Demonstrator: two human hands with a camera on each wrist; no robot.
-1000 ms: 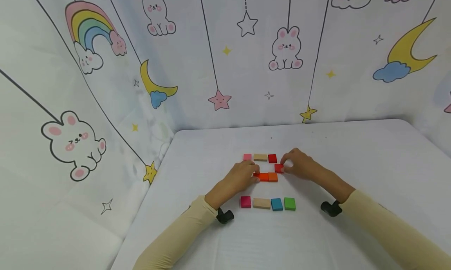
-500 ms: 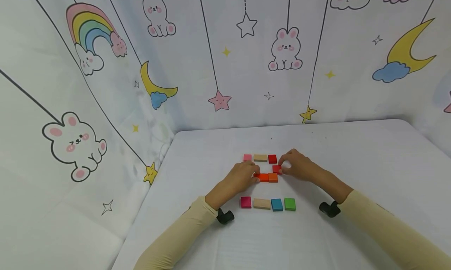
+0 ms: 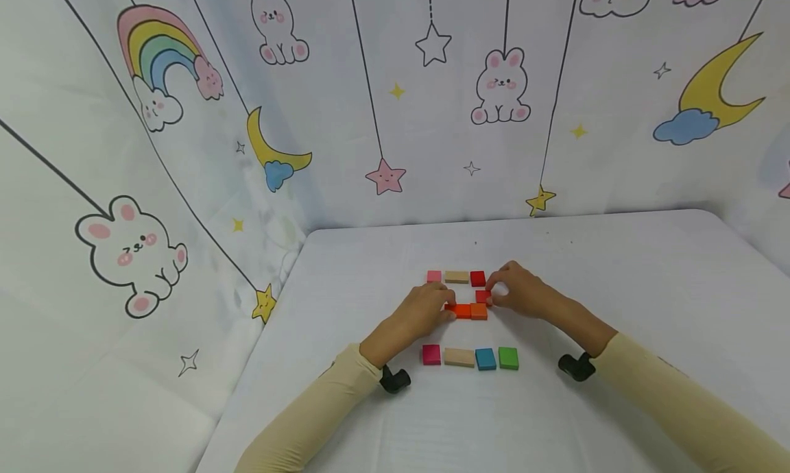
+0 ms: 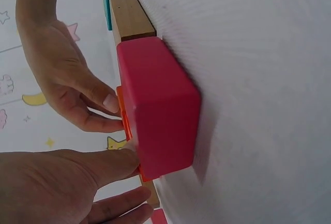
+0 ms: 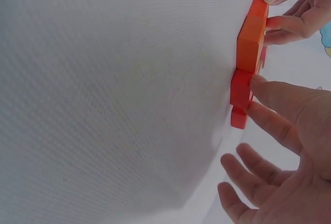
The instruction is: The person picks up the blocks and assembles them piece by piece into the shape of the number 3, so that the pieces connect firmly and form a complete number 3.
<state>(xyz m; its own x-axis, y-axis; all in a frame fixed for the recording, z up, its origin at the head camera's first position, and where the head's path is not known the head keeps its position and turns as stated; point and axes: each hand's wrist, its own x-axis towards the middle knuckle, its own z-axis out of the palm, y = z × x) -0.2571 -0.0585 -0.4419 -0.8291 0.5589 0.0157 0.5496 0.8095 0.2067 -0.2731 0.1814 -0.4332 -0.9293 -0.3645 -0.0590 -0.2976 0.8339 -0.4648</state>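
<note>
In the head view my left hand (image 3: pixel 421 310) pinches the left end of a flat orange-red block (image 3: pixel 461 311), which lies against an orange block (image 3: pixel 479 312). My right hand (image 3: pixel 520 289) has thumb and index finger on a small red block (image 3: pixel 482 296), just behind the orange one. The right wrist view shows this red block (image 5: pixel 241 87) close against the orange block (image 5: pixel 250 43), its other fingers spread free. Behind it stands a back row: a pink block (image 3: pixel 434 276), a plain wooden block (image 3: pixel 457 277) and a darker red block (image 3: pixel 478 278).
Nearer the front of the white-covered table (image 3: pixel 617 267) runs a row: a magenta block (image 3: pixel 431 354), a wooden block (image 3: pixel 459 357), a blue block (image 3: pixel 485 358) and a green block (image 3: pixel 509 358). A patterned white curtain (image 3: pixel 345 116) stands behind.
My right hand has slid the small red block a little to the left, to just behind the orange block. The left hand keeps its place on the orange-red block.
</note>
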